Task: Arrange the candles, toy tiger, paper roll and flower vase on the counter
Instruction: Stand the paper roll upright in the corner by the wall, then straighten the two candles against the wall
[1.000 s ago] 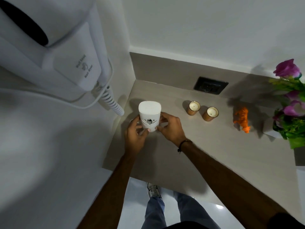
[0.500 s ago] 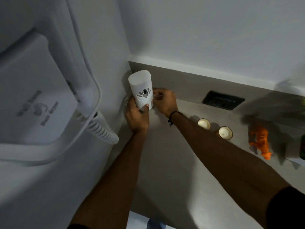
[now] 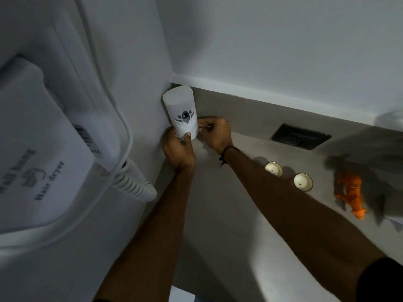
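Observation:
The white paper roll (image 3: 181, 112), wrapped and printed with a dark emblem, stands upright in the far left corner of the grey counter (image 3: 229, 225), close to both walls. My left hand (image 3: 177, 150) grips its base from the near side. My right hand (image 3: 216, 132) pinches its lower right edge. Two small candles (image 3: 273, 168) (image 3: 303, 182) sit side by side right of my right forearm. The orange toy tiger (image 3: 351, 194) stands further right. The flower vase is out of frame; only its shadow falls at the right edge.
A white wall-hung hair dryer (image 3: 43, 149) with a coiled cord (image 3: 133, 184) juts from the left wall, close to my left arm. A black socket plate (image 3: 301, 136) is set into the backsplash behind the candles.
Both hands carried the paper roll from the counter's near left part back into the far left corner. My head moved closer, so the vase dropped out of view.

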The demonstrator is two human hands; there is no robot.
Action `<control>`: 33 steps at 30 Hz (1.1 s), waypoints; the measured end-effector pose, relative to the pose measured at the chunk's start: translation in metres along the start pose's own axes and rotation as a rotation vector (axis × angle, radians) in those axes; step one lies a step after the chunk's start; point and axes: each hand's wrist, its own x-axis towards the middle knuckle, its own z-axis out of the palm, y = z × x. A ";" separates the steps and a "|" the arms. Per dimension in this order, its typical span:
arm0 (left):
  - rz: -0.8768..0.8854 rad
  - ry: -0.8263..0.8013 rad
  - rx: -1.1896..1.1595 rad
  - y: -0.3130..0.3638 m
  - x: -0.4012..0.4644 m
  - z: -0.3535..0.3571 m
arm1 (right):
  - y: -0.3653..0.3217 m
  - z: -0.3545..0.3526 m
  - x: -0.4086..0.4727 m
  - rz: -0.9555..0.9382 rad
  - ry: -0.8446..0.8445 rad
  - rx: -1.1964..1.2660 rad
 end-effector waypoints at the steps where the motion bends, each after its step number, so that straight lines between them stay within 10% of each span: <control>1: -0.026 -0.017 -0.002 -0.002 -0.003 -0.001 | 0.002 -0.005 -0.011 0.013 0.013 0.000; 16: 0.185 -0.545 0.025 -0.044 -0.159 -0.013 | 0.106 -0.106 -0.251 0.314 0.340 -0.151; 25: 0.044 -0.779 -0.038 0.018 -0.166 0.067 | 0.138 -0.163 -0.194 0.456 0.529 -0.101; 33: 0.013 -0.633 -0.085 0.046 -0.158 0.112 | 0.147 -0.185 -0.151 0.386 0.532 -0.105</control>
